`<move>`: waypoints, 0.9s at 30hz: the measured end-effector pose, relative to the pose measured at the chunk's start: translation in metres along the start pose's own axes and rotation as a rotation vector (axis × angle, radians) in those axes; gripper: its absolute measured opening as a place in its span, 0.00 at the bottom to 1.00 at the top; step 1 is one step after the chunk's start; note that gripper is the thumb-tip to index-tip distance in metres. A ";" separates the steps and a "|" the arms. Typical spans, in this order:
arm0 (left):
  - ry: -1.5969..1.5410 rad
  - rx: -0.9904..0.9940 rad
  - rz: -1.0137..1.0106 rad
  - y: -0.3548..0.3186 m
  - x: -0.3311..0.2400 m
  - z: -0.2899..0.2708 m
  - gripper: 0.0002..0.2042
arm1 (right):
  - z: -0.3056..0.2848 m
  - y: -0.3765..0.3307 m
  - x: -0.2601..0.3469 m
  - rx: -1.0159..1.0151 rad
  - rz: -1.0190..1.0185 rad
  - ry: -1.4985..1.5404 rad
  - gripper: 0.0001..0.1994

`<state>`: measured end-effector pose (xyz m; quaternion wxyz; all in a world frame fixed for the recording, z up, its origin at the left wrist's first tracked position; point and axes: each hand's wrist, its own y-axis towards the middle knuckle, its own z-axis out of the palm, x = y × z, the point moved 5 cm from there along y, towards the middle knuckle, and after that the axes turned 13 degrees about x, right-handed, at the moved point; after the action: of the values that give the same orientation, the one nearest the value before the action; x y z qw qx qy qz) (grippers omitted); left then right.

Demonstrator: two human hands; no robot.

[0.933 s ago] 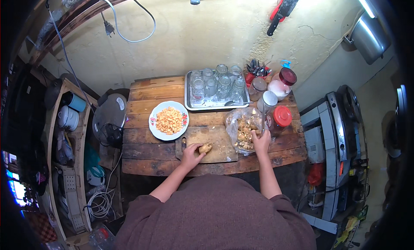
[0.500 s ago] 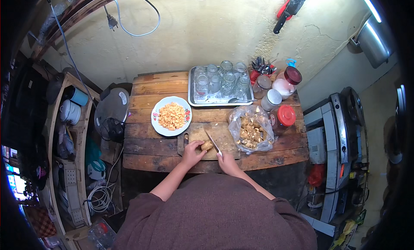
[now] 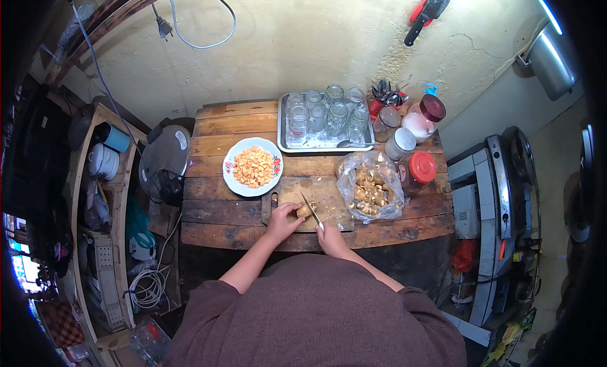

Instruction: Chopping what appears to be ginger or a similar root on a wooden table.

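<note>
My left hand (image 3: 284, 223) is closed on a small brown-skinned tuber (image 3: 303, 212), holding it down on a wooden chopping board (image 3: 291, 193). A knife (image 3: 310, 207) is gripped by its handle in my right hand (image 3: 331, 239). Its blade points away to the left and lies across the tuber's right end; how deep it cuts I cannot tell. Left of the board's far edge stands a white flowered bowl (image 3: 237, 186) of orange diced pieces (image 3: 254, 166). To the right, a clear plastic bag (image 3: 397, 193) holds brown peelings and pale bits (image 3: 368, 191).
Behind the board, a white tray (image 3: 297, 149) carries several upturned glass jars and a spoon. Lidded jars, one with a red lid (image 3: 422, 167), line the table's right side near a red cutlery holder (image 3: 375, 106). A shelf (image 3: 85, 177) stands left, a stove (image 3: 499, 183) right.
The knife blade has come left, from beside the tuber to over its right end. My left hand keeps its hold on the tuber. The whole view has shifted slightly.
</note>
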<state>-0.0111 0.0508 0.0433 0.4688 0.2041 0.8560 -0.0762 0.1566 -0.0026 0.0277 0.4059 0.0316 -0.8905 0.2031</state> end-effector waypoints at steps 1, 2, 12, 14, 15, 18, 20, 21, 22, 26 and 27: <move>-0.001 0.001 -0.001 0.000 0.001 0.000 0.17 | 0.000 0.000 0.000 0.001 0.002 0.001 0.15; -0.011 0.004 -0.002 0.000 0.001 0.000 0.17 | 0.001 0.000 0.000 0.016 0.020 -0.009 0.15; -0.020 0.029 -0.004 0.001 0.002 -0.001 0.17 | -0.003 0.000 0.008 0.006 0.026 0.016 0.15; -0.021 0.028 -0.006 0.002 0.003 -0.001 0.17 | -0.004 0.000 0.010 0.015 0.038 0.015 0.15; -0.022 0.027 -0.008 0.002 0.003 -0.001 0.17 | -0.004 0.000 0.010 0.023 0.050 0.014 0.15; -0.027 0.036 -0.015 0.002 0.007 0.000 0.17 | -0.003 0.001 0.009 0.021 0.046 0.024 0.15; -0.022 0.038 -0.008 0.002 0.006 -0.001 0.17 | -0.005 0.000 0.011 0.021 0.052 0.036 0.15; -0.017 0.039 0.000 0.002 0.005 -0.001 0.17 | -0.005 0.000 0.012 0.022 0.059 0.048 0.15; -0.017 0.039 0.001 0.002 0.005 -0.001 0.17 | -0.004 0.000 0.011 0.021 0.059 0.048 0.15; 0.000 0.039 0.003 0.002 0.004 -0.002 0.18 | -0.003 0.002 0.009 0.009 0.022 0.020 0.15; -0.002 0.042 -0.006 0.002 0.004 -0.002 0.18 | -0.003 0.002 0.010 0.013 0.009 -0.001 0.15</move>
<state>-0.0136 0.0545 0.0414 0.4652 0.2111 0.8543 -0.0956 0.1514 0.0016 0.0366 0.4044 0.0301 -0.8895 0.2106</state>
